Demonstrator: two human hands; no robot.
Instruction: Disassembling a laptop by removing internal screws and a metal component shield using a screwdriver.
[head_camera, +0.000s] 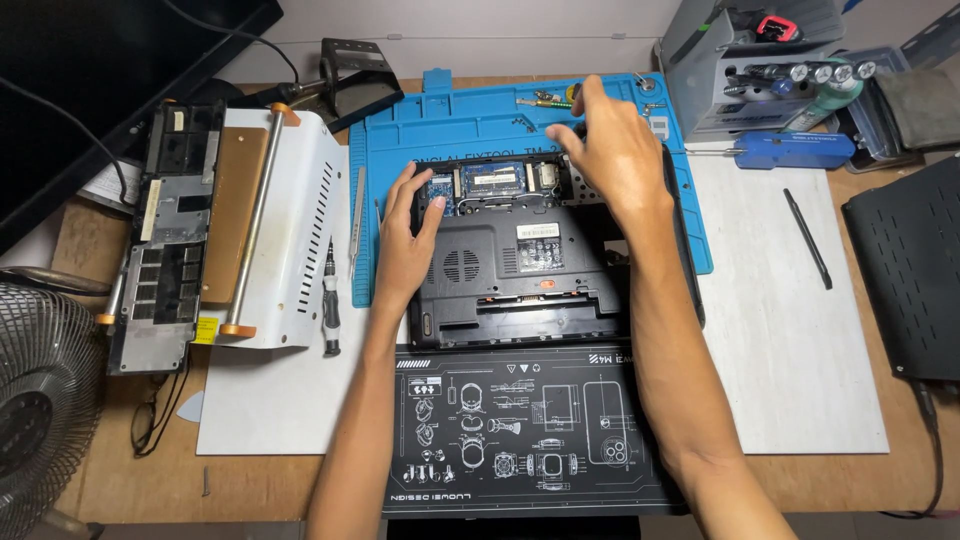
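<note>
Cover's off and boards bare, left hand (408, 240) spread flat on the laptop (520, 270), right hand (610, 150) pinching a screw beyond it, base unopened.

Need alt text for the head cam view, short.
Two bare hands work on an upturned black laptop with its circuit boards exposed, on a blue repair mat. The left hand rests on its left side; the right hand reaches over its far edge.

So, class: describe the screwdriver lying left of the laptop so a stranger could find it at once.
Start at the blue repair mat under the opened laptop. Just off its left edge, on the white board, lies a screwdriver, dark-handled and thicker than the thin metal tweezers above it.
</note>
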